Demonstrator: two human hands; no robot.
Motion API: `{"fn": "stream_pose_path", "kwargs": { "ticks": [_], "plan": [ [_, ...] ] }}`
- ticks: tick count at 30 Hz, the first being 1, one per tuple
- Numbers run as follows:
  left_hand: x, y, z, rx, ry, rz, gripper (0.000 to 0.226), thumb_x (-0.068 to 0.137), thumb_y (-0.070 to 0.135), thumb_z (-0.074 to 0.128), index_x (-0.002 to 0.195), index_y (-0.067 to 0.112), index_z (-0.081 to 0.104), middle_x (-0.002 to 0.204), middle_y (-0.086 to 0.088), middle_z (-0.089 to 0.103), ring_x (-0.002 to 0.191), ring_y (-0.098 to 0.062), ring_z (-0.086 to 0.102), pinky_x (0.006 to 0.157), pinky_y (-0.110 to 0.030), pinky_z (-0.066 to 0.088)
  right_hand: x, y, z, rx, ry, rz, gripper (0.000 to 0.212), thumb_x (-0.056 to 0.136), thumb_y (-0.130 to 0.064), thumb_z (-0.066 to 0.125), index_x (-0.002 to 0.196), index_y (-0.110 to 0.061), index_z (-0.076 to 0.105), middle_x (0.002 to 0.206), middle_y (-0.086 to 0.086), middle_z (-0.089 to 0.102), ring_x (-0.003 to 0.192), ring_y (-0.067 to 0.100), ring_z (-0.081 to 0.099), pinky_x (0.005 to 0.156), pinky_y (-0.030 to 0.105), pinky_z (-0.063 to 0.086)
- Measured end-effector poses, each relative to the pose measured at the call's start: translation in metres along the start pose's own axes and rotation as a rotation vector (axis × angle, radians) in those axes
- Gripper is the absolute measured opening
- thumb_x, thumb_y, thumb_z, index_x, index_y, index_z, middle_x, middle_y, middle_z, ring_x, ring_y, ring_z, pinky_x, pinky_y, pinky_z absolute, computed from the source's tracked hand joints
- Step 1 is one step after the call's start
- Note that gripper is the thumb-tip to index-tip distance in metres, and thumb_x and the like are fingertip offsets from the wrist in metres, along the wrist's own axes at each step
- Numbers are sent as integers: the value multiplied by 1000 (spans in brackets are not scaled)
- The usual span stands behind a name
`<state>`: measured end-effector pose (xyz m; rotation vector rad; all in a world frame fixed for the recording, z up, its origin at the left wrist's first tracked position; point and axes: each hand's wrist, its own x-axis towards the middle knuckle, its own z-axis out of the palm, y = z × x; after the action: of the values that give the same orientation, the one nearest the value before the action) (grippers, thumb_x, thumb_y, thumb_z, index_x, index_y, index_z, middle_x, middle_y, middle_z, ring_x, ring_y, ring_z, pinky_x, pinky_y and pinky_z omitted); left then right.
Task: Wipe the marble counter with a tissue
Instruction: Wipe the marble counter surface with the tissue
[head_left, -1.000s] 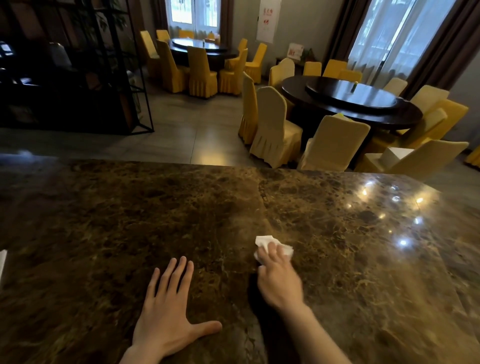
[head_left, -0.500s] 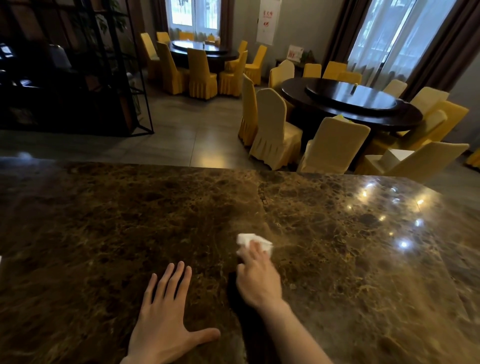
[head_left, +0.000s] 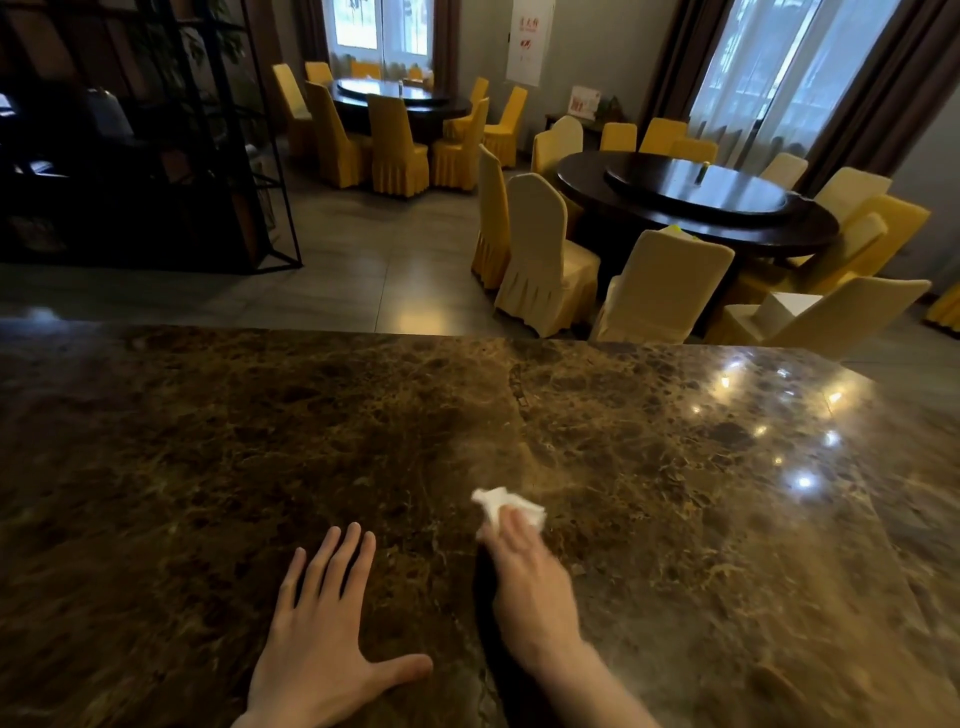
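A wide brown marble counter fills the lower half of the view. A crumpled white tissue lies on it near the middle, pressed down under the fingertips of my right hand. Only the far part of the tissue shows beyond the fingers. My left hand rests flat on the marble to the left of the right hand, fingers spread, holding nothing.
The counter's far edge runs across the middle of the view. Beyond it are round dark dining tables with yellow-covered chairs and a black metal shelf at the left. Light glare marks the counter's right side.
My right hand slid the tissue to the left across the marble, then held about the same spot. My left hand stayed flat in place.
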<state>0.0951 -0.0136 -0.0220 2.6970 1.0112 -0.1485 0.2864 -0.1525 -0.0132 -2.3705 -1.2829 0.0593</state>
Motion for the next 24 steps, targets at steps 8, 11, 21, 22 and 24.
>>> {"fn": "stream_pose_path", "kwargs": {
  "ticks": [8,11,21,22,24],
  "plan": [
    [0,1,0,-8,16,-5,148,45,118,18,156,30,-26,167,13,-31,151,-10,-35,128,-48,-18,-39,93,-74,-9,115,152,30,90,-27,70,115,-44,70,115,-14,74,100,10,71,80,30,57],
    [1,0,-1,3,25,-7,148,46,118,17,157,29,-25,167,12,-30,152,-11,-33,129,-49,-16,-24,132,-93,-78,211,426,43,89,-5,64,123,-31,70,96,10,78,81,33,72,62,37,53],
    [2,2,0,36,6,-15,146,45,118,12,154,30,-30,166,10,-33,152,-12,-34,129,-49,-15,-47,-11,0,48,31,-268,28,75,-27,82,100,-30,69,93,-12,62,88,10,58,68,22,52],
    [1,2,0,29,8,-12,146,45,118,13,154,30,-29,166,10,-32,152,-12,-33,129,-49,-15,-46,6,-7,17,21,-247,24,78,-29,79,100,-31,69,95,-12,63,90,8,58,70,21,51],
    [1,2,0,16,11,-6,147,46,118,16,155,30,-27,167,11,-30,152,-11,-32,129,-49,-15,-36,48,-32,-47,99,-16,11,88,-27,71,99,-28,72,98,-9,65,92,9,58,72,21,48]
  ]
}}
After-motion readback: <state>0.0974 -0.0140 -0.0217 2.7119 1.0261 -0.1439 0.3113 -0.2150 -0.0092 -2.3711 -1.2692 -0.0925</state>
